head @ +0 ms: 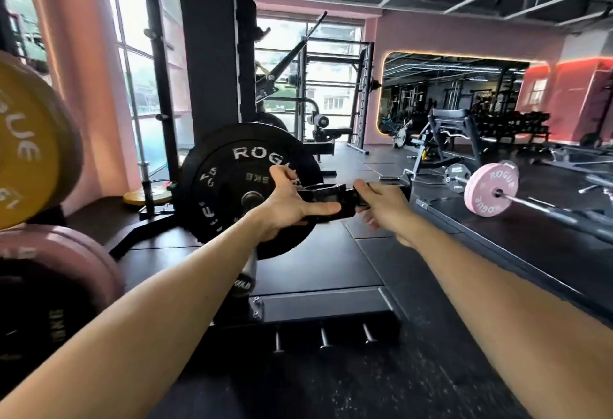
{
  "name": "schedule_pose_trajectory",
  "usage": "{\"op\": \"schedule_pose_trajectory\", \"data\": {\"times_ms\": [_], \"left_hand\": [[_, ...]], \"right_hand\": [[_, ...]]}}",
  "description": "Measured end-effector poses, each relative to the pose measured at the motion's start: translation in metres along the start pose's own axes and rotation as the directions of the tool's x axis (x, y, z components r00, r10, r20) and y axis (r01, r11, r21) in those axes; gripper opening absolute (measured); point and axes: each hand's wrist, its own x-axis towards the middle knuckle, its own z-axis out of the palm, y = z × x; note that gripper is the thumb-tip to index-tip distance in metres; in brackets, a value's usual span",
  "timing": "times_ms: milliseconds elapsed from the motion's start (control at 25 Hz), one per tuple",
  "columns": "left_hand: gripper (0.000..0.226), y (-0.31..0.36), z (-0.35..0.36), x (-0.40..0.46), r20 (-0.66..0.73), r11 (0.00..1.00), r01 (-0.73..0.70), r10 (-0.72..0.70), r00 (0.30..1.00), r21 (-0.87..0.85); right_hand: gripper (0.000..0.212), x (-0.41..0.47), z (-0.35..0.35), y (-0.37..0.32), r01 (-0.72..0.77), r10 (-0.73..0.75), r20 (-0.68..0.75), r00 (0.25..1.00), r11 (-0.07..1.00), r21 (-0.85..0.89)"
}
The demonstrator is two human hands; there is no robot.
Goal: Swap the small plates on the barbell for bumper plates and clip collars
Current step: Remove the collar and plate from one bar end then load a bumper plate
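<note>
At the far left edge, close to the camera and blurred, a yellow plate (23,143) sits above a dull pink plate (49,272), both stored on edge. Right of them, past a black rack upright (207,43), a black bumper plate (247,183) marked ROGUE stands upright on the barbell sleeve (249,266), whose steel end points back toward the viewer. A yellow disc (147,194) lies flat on the floor behind it, by the foot of a thin post.

Just in front of the black plate's right half, both bare hands hold one black collar (326,199) between them. The left hand (292,206) cups the collar's left end from below, thumb stretched along its near side, fingers curled behind. The right hand (381,204) pinches the collar's right end, fingers folded round it. The collar is off the sleeve, held level, up and to the right of the sleeve end.

Farther right, on the dark rubber floor (464,252), a second barbell (547,208) lies with a pink plate (492,188) on it. Beyond, a wall mirror (451,93) reflects gym machines.
</note>
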Motion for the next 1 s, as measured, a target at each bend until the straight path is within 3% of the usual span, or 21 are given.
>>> {"op": "schedule_pose_trajectory", "data": {"times_ms": [200,520,680,800,1000], "left_hand": [[0.094,-0.004,0.041,0.138,0.019,0.991,-0.11,0.109,0.994,0.076],[0.076,-0.054,0.091,0.329,0.04,0.974,-0.127,0.121,0.992,0.189],[0.074,-0.097,0.108,0.391,0.003,0.956,-0.092,0.094,0.996,0.279],[0.074,-0.131,0.12,0.422,-0.01,0.951,-0.063,0.069,0.998,0.304],[0.071,-0.177,0.128,0.445,0.024,0.939,-0.031,0.025,0.999,0.342]], "right_hand": [[0.037,0.123,-0.049,0.03,0.076,-0.099,-0.13,0.987,0.983,-0.169],[0.015,0.303,-0.07,0.105,0.055,-0.074,-0.249,0.966,0.995,-0.086],[0.004,0.367,-0.064,0.156,-0.053,0.037,-0.236,0.971,0.997,-0.06],[0.021,0.397,-0.056,0.189,-0.091,0.066,-0.227,0.972,0.991,-0.098],[0.017,0.422,-0.043,0.234,-0.136,0.102,-0.218,0.971,0.979,-0.148]]}}
